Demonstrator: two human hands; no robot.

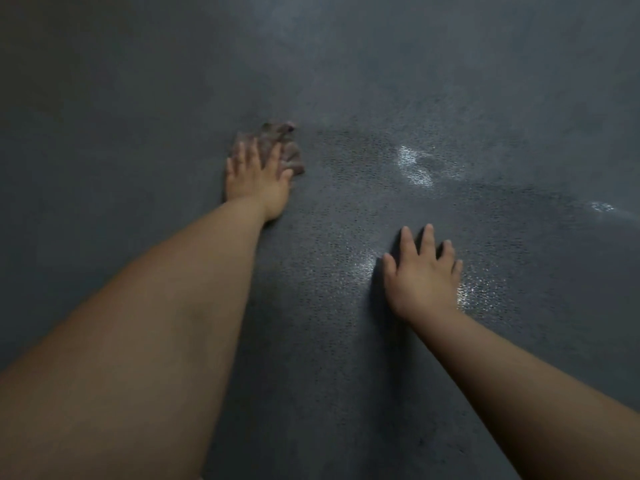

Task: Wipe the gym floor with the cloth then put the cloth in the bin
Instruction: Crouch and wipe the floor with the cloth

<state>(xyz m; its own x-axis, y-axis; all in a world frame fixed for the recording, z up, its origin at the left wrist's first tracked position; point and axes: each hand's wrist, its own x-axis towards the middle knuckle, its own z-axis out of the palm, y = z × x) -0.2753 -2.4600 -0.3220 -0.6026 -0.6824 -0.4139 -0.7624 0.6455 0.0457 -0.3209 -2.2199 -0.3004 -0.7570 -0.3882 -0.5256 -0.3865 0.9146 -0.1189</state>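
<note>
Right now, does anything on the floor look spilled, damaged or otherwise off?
Nothing looks damaged. Shiny wet patches glisten on the dark floor, right of the cloth and beside the right hand, probably moisture from wiping or not yet wiped. The left hand presses the cloth flat. No bin in view.

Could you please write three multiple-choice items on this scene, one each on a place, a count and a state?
1. Where is the cloth?
A. under the left hand
B. under the right hand
C. in a bin

2. How many hands touch the floor or the cloth?
A. none
B. one
C. two

3. How does the floor by the right hand look?
A. wet and shiny
B. carpeted
C. covered in paper

Answers: 1 A, the left fingers spread over it; 2 C, both lie flat; 3 A, bright glints beside it.
</note>
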